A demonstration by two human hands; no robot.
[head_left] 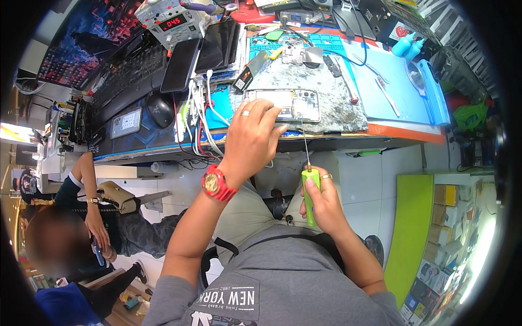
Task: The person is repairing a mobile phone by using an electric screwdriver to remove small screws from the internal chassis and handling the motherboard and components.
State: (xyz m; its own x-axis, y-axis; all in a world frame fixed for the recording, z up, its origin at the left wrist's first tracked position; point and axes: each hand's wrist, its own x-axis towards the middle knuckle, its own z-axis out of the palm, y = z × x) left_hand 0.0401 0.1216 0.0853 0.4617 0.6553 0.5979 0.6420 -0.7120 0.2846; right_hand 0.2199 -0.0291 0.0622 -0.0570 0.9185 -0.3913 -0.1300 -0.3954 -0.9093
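Note:
An opened phone (306, 106), its inner parts bare, lies at the near edge of the grey work mat (338, 117). My left hand (253, 130), with a ring and a red watch on the wrist, grips its near side, fingers bent over the top and thumb low at the edge. Those fingers hide part of the phone. In my right hand (325, 200) is a screwdriver (309, 187) with a bright green handle. Its long thin shaft points up toward the phone's near edge; whether the tip touches the phone I cannot tell.
Left of the mat are cables (198, 122), a mouse (160, 108), dark phones (181, 65) and a power supply (173, 24). A blue mat (375, 89) with tweezers lies right. Another person's hand (98, 231) holds a phone at lower left. A green-sided cabinet (409, 233) stands right.

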